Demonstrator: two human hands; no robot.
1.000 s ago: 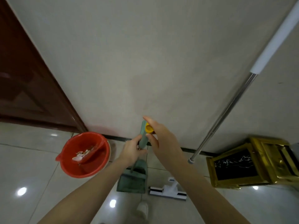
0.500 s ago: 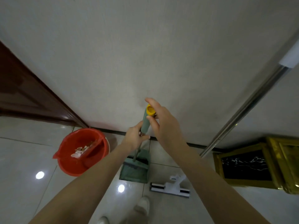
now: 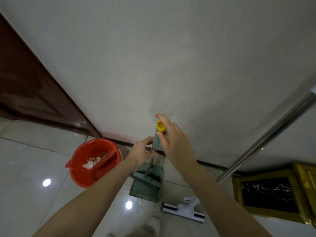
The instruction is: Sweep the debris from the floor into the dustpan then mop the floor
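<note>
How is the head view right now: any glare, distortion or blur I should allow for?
Head view: two bright lamp reflections glare off the floor tiles; wide-angle bending slants the wall and mop pole; dim, slightly soft, yet both hands and the red bucket read clearly.

A single head-worn wide-angle camera looks forward and steeply down along both forearms toward the floor and the far wall. The hands sit near frame centre at arm's length, with the shoes at the near bottom edge. Straight lines bow at the margins; no second view is present.
</note>
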